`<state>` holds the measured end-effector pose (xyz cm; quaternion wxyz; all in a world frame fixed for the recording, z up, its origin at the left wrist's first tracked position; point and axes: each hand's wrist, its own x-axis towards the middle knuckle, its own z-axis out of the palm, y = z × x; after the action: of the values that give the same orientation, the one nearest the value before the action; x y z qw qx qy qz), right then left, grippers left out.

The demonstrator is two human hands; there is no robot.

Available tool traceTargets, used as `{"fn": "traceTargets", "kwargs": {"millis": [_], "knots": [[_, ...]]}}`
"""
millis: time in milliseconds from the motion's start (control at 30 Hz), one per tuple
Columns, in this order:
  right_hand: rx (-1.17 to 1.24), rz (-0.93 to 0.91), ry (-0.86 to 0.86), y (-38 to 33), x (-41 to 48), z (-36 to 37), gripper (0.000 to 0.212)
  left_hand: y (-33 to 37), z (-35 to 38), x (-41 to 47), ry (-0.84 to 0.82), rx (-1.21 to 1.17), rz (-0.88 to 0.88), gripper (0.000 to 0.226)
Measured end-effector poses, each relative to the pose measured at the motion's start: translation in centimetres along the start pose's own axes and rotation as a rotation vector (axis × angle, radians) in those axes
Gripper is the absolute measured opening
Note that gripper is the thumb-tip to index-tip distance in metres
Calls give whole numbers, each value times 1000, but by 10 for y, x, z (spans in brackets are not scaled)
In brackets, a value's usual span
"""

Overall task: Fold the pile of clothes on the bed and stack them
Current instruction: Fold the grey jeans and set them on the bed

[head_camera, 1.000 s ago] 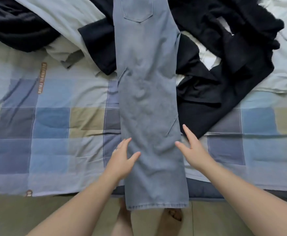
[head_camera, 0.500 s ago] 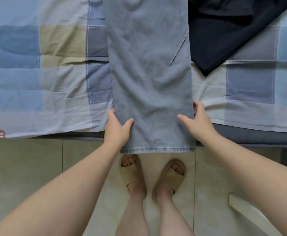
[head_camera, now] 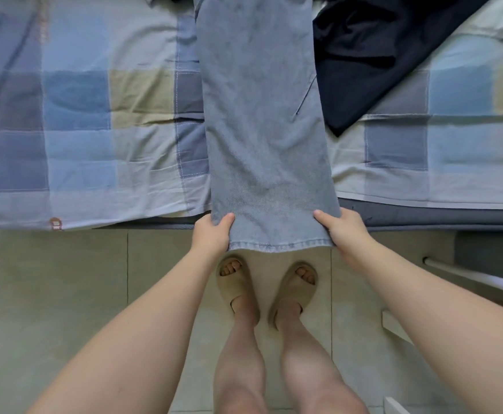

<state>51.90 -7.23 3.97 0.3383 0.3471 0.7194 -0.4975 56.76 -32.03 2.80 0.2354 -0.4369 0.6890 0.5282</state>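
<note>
Light blue jeans (head_camera: 262,130) lie lengthwise on the bed, legs folded together, their hem hanging over the near edge. My left hand (head_camera: 213,234) grips the hem's left corner, thumb on top of the denim. At the right corner my right hand (head_camera: 341,231) grips the same hem, thumb on top too. A dark navy garment (head_camera: 369,58) lies on the bed just right of the jeans, partly tucked under them. The jeans' waist is out of view at the top.
The bed wears a checked blue, grey and beige sheet (head_camera: 80,115); its dark mattress edge (head_camera: 438,218) shows at right. My feet in beige slippers (head_camera: 235,282) stand on a tiled floor (head_camera: 50,294). White furniture (head_camera: 483,279) juts in at the right.
My hands slid down the jeans from the lower legs to the hem and closed on its two corners. My view tilted down towards the floor and my feet.
</note>
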Motion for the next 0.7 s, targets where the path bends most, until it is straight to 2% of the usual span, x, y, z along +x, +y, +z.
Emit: {"fn": "traceTargets", "kwargs": {"millis": [100,167,267,367,500,567,700], "knots": [[93,5,11,-27,-55,-9,19,25,-31,-46,-45,-22,-18,21],[162,-3,25,-44,-97,-14,23,44,-55,-79,-63,-17,-20,28],[242,-39,25,-64,-149,-20,27,70,-84,-124,-93,10,-21,25],[283,-69,14,-76,-207,-28,10,82,-112,-172,-117,19,4,23],[296,-68,14,-58,-268,-38,11,60,-131,-222,-138,24,-45,33],[279,-75,4,-39,-296,-44,17,40,-135,-247,-144,10,-84,33],[280,-21,-21,20,-345,-59,12,-18,-131,-305,-183,-34,-155,29]]}}
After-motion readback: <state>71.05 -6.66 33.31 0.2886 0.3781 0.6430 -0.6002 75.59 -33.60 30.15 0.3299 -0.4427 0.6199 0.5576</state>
